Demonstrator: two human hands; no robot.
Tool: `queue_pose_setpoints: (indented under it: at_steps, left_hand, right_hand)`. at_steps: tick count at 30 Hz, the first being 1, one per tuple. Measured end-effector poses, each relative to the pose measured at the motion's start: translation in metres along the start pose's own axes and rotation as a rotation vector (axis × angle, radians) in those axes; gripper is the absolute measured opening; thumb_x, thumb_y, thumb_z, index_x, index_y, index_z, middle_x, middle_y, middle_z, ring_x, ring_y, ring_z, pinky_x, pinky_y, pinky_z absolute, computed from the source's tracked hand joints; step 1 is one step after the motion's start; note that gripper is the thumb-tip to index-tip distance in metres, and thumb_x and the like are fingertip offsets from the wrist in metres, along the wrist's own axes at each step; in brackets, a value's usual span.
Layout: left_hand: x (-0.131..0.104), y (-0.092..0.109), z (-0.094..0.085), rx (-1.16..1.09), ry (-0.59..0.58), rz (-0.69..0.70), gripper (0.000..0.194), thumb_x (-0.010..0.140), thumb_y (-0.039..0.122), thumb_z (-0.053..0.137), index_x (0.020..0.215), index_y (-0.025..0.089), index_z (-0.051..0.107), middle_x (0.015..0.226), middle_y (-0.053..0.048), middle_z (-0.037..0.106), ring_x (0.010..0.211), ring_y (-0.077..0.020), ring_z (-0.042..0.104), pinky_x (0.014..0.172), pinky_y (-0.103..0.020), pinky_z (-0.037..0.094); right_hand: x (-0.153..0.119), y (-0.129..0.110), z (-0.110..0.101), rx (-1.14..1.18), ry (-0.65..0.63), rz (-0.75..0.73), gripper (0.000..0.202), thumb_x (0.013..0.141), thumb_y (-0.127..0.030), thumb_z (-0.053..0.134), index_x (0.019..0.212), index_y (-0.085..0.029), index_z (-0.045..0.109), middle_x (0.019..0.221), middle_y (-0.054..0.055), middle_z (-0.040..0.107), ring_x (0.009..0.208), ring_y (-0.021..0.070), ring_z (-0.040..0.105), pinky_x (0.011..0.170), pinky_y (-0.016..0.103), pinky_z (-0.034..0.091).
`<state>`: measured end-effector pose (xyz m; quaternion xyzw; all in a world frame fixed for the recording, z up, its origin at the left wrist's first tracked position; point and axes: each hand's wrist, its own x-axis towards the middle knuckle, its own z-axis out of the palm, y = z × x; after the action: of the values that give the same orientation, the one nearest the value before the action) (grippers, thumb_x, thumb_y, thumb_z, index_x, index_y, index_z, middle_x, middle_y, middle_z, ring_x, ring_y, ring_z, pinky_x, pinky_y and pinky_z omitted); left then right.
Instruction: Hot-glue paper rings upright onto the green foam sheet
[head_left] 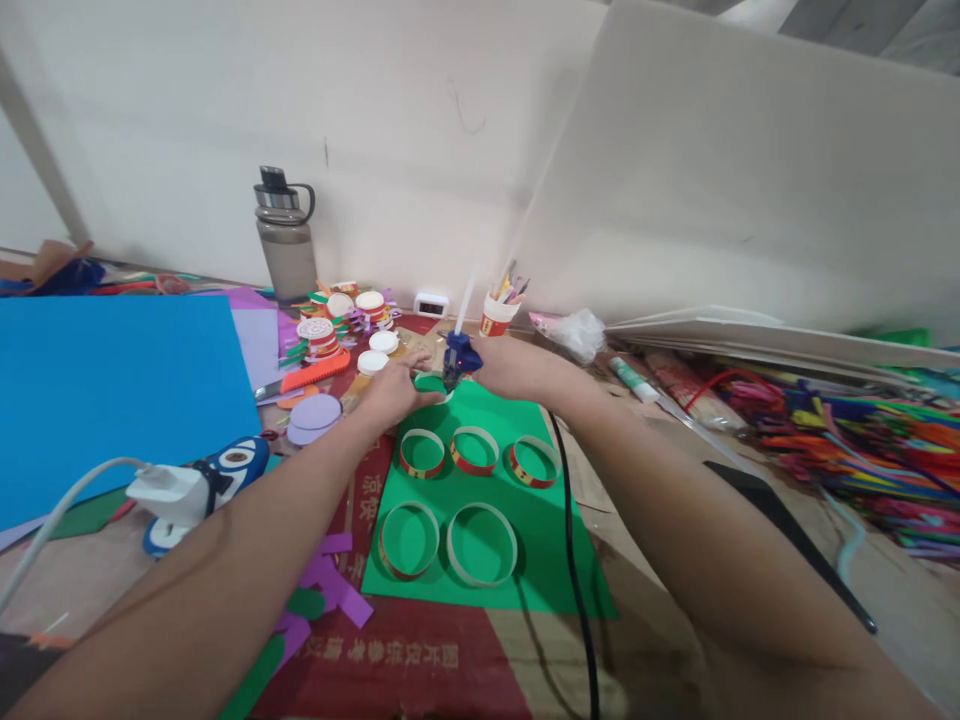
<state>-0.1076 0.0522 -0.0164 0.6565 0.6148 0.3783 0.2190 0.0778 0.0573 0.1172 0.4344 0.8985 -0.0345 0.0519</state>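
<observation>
A blue glue gun (459, 358) with a clear stick rising from its back is in my right hand (491, 365), its nozzle pointing down over the far end of a green sheet (536, 540). Just left of the nozzle, my left hand (397, 392) reaches to a paper ring (442, 397) at the sheet's far edge, thumb and fingers apart around it. Three red-and-white paper rings (474, 452) stand in a row nearer to me. Two more rings (481, 545) stand in front of that row. Whether my left fingers press on the far ring is hard to see.
A water bottle (286, 240), decorated paper cups (319, 338), an orange cutter (315, 371) and a blue sheet (120, 390) lie left. A pen cup (498, 314) stands behind. Colourful pipe cleaners (862, 440) are right. A black cable (571, 560) crosses the green sheet.
</observation>
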Motion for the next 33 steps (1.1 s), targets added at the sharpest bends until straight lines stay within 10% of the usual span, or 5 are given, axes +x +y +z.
queue_pose_setpoints:
  at_steps: [9, 33]
  left_hand:
    - [-0.001, 0.005, -0.001, 0.037, 0.021, 0.037, 0.075, 0.062, 0.042, 0.084, 0.129, 0.021, 0.057, 0.122, -0.009, 0.069, 0.111, -0.0280, 0.065, 0.095, -0.038, 0.051]
    - [0.000, 0.000, -0.001, 0.052, 0.013, 0.048, 0.082, 0.062, 0.052, 0.081, 0.133, 0.021, 0.055, 0.126, -0.009, 0.066, 0.116, -0.0279, 0.063, 0.098, -0.038, 0.050]
  right_hand:
    - [0.016, 0.013, -0.014, 0.165, -0.208, 0.132, 0.017, 0.088, -0.020, 0.059, 0.103, -0.014, 0.061, 0.089, 0.008, 0.067, 0.055, 0.0120, 0.057, 0.048, 0.023, 0.044]
    - [-0.005, 0.032, 0.015, 0.455, -0.053, 0.183, 0.029, 0.089, -0.018, 0.055, 0.117, -0.012, 0.057, 0.095, 0.009, 0.066, 0.060, 0.0120, 0.054, 0.047, 0.021, 0.042]
